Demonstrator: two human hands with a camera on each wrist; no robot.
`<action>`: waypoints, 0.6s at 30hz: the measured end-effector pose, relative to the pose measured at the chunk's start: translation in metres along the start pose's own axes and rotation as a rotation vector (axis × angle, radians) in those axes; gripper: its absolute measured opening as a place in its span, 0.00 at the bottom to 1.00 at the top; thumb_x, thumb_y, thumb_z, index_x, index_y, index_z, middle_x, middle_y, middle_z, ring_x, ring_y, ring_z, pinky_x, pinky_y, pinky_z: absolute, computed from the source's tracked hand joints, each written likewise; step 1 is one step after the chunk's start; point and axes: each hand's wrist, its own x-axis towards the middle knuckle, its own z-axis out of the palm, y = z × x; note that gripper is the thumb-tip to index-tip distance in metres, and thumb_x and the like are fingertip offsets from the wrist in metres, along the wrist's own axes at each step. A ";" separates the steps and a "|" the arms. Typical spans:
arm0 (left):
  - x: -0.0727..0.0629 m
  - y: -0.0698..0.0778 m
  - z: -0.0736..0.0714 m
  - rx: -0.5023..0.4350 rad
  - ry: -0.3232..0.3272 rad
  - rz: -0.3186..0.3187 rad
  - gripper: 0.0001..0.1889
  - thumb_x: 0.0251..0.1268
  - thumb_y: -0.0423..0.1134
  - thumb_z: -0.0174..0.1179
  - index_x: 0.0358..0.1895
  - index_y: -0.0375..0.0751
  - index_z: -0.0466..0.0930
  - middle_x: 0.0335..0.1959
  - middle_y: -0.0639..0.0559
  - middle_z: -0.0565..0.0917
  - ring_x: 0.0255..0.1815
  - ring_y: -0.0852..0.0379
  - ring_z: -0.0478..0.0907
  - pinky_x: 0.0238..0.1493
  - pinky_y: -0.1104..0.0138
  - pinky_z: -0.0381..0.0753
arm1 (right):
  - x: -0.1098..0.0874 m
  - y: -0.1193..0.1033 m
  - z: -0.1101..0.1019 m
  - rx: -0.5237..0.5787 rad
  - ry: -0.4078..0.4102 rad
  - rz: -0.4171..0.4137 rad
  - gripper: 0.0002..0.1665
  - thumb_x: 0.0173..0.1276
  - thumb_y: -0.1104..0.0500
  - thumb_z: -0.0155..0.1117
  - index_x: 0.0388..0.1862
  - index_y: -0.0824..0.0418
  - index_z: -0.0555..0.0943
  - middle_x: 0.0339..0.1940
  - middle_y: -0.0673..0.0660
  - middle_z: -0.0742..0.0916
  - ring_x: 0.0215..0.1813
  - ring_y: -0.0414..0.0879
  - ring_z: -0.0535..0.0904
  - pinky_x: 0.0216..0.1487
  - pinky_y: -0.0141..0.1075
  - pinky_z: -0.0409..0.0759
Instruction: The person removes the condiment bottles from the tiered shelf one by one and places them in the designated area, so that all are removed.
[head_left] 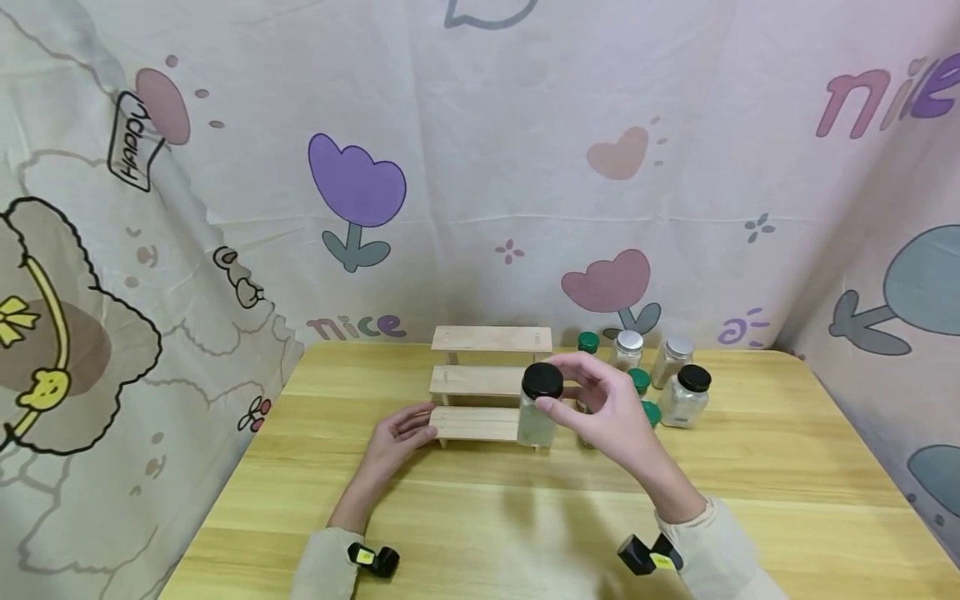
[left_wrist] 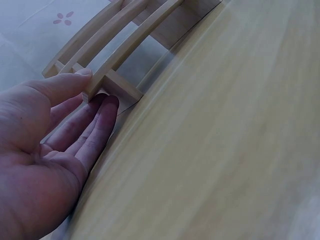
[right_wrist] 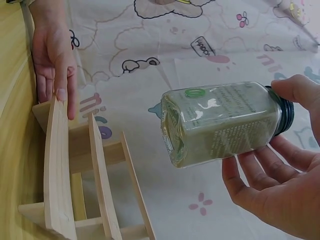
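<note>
A three-step wooden display rack (head_left: 491,337) stands near the back of the table. At the left end of its lowest step, my left hand (head_left: 400,433) holds on, thumb (left_wrist: 70,84) at the upper side and fingers beneath. My right hand (head_left: 611,410) grips a square glass jar (head_left: 536,425) with a black lid (right_wrist: 286,112) between thumb and fingers. In the head view the jar is upright, in front of the right end of the lowest step. Printed text and a green mark show on its glass in the right wrist view.
Right of the rack are several jars: some with green lids (head_left: 588,341), two with silver lids (head_left: 629,340), and one black-lidded jar (head_left: 684,404) at the outer right. My right hand partly hides this group. A printed cloth (head_left: 465,167) hangs behind the wooden table (head_left: 480,525).
</note>
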 end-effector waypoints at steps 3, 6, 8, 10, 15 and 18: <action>0.000 0.000 0.001 0.001 0.002 -0.007 0.26 0.68 0.33 0.68 0.68 0.32 0.76 0.63 0.35 0.80 0.64 0.44 0.79 0.61 0.70 0.80 | -0.006 0.001 -0.004 -0.020 0.012 0.005 0.24 0.63 0.69 0.75 0.58 0.60 0.82 0.48 0.59 0.88 0.50 0.50 0.85 0.53 0.40 0.86; 0.000 0.000 0.001 0.005 -0.002 -0.016 0.26 0.68 0.33 0.69 0.67 0.33 0.76 0.63 0.35 0.81 0.64 0.43 0.78 0.61 0.69 0.80 | -0.013 0.002 -0.010 -0.039 0.026 0.010 0.25 0.63 0.70 0.75 0.58 0.60 0.82 0.49 0.59 0.88 0.50 0.49 0.85 0.53 0.37 0.86; 0.000 0.000 0.002 0.007 -0.002 -0.018 0.26 0.68 0.33 0.69 0.68 0.33 0.76 0.63 0.35 0.81 0.64 0.43 0.78 0.61 0.69 0.80 | -0.018 0.002 -0.013 -0.046 0.035 0.009 0.25 0.63 0.71 0.75 0.58 0.62 0.82 0.48 0.60 0.88 0.50 0.48 0.85 0.53 0.35 0.85; 0.000 -0.001 0.002 0.011 0.001 -0.024 0.26 0.68 0.33 0.69 0.67 0.33 0.76 0.62 0.35 0.81 0.64 0.43 0.79 0.61 0.69 0.81 | -0.023 0.002 -0.018 -0.053 0.043 0.005 0.24 0.63 0.72 0.74 0.58 0.63 0.81 0.49 0.61 0.87 0.50 0.48 0.85 0.54 0.35 0.85; 0.000 0.000 0.002 -0.003 0.016 -0.035 0.25 0.68 0.32 0.69 0.67 0.34 0.77 0.62 0.36 0.82 0.63 0.46 0.80 0.60 0.68 0.81 | -0.033 -0.001 -0.031 -0.089 0.065 -0.002 0.26 0.61 0.75 0.74 0.59 0.65 0.82 0.50 0.62 0.86 0.49 0.47 0.84 0.52 0.33 0.85; 0.000 0.000 0.001 -0.010 0.022 -0.030 0.25 0.68 0.32 0.69 0.67 0.33 0.77 0.62 0.35 0.81 0.61 0.47 0.81 0.60 0.68 0.81 | -0.038 -0.003 -0.040 -0.111 0.080 0.006 0.27 0.59 0.76 0.75 0.58 0.65 0.82 0.51 0.60 0.86 0.49 0.47 0.84 0.50 0.33 0.86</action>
